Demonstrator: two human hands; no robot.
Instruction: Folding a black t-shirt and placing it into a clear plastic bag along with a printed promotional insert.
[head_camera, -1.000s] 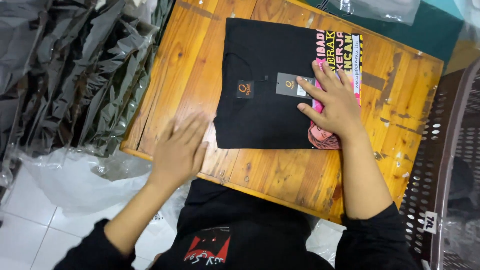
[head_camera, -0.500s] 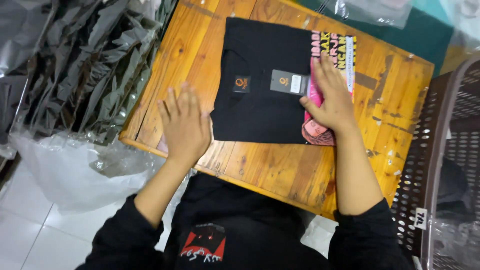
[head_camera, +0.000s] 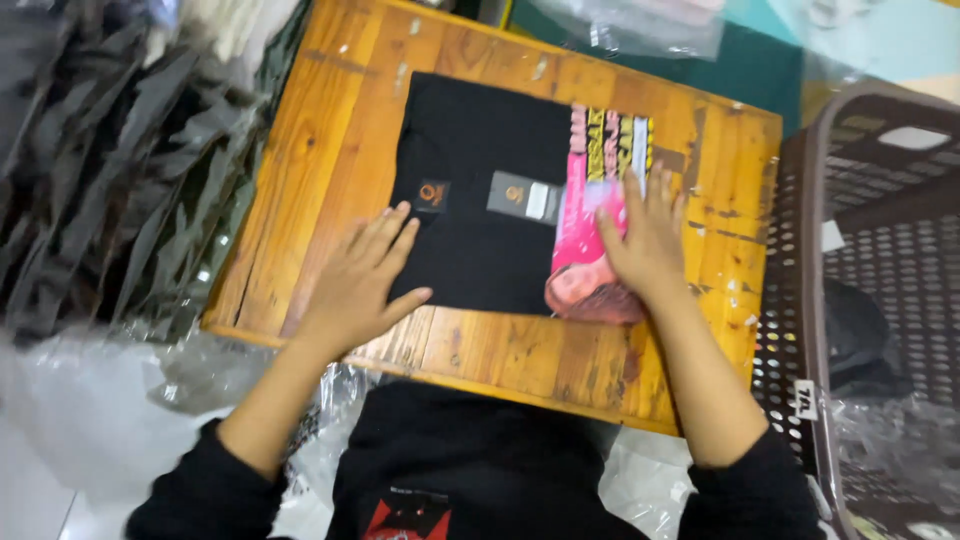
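**Folded black garment on wooden table: left hand now at its edge**

Change noted: I see my left hand (head_camera: 362, 285) has travelled in from the bare planks, where it lay a second ago, to the left border of the folded black garment (head_camera: 480, 195). Fingers are spread flat and open, gripping nothing, their tips just over the cloth. My right hand (head_camera: 640, 240) has held its place throughout, palm down and open, pressing the pink printed panel (head_camera: 590, 270) at the garment's right side. My judgement: with both palms now bracketing the fold, the piece is pinned square and being smoothed rather than lifted.

Location of item: the garment lies flat near the middle of the wooden table (head_camera: 330, 140), its near edge short of the table's front rim.

Labels and markings:
- Small round orange emblem (head_camera: 431, 194) on the black cloth, left of centre, just beyond my left fingertips.
- Grey rectangular tag (head_camera: 524, 198), centre, between the emblem and the pink panel.
- Pink panel with a yellow-and-black lettered band (head_camera: 615, 140) at its far end; a pink figure sits at the near end, partly under my right hand.

Surroundings:
- Heap of dark plastic-wrapped bundles (head_camera: 110, 160), left of the table.
- Clear plastic bags (head_camera: 90, 420) on the floor, near left.
- Brown perforated basket (head_camera: 860, 260), right, bearing a small white sticker (head_camera: 805, 400).
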